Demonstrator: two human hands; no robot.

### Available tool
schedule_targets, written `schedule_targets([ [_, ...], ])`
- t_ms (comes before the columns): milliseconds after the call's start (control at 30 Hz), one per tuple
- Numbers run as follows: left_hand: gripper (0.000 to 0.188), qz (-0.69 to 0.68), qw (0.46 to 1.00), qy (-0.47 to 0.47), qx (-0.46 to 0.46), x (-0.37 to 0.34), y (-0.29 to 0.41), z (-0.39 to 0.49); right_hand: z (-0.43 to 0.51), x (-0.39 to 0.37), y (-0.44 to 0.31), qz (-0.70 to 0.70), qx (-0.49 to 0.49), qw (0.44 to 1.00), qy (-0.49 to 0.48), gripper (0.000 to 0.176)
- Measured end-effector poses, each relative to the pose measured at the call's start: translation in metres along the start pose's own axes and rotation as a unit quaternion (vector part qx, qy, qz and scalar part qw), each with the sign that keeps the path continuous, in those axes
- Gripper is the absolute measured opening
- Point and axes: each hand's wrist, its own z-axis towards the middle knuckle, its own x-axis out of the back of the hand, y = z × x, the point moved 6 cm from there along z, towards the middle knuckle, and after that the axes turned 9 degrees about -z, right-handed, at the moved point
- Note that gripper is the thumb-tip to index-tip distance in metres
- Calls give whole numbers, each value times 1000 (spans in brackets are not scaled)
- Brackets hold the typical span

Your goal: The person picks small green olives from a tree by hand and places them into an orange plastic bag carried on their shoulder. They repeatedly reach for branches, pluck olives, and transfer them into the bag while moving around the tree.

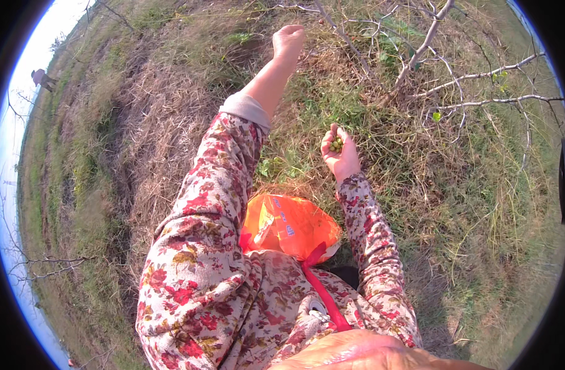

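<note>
My right hand (341, 155) is turned palm up, its fingers curled around several small round green fruits (336, 144). My left hand (289, 40) reaches far forward at the end of an outstretched arm. It is bent at the wrist with its back towards me, so its fingertips and anything between them are hidden. An orange plastic bag (294, 226) bearing printed characters hangs at my waist, between my forearms. A red strap (326, 298) runs up from it across my flowered top. The bag's contents cannot be seen.
A shrub with thin, nearly leafless branches (416, 60) spreads ahead on the right, beyond my right hand. Dry and green grass (148, 120) covers the ground. Another person (43, 79) stands far off at the left. Bare twigs (56, 263) show at the left rim.
</note>
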Motion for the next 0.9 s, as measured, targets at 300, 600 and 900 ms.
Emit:
schedule_targets([
  [300, 25, 198, 970, -66, -123, -45, -17, 53, -1, 9, 5, 0, -13, 1000, 4, 18],
  [600, 35, 296, 945, -71, -121, -51, -18, 62, 7, 23, 10, 4, -12, 1000, 3, 18],
  [900, 27, 301, 948, -58, -89, -53, -18, 53, 7, 23, 13, -24, -12, 1000, 3, 18],
])
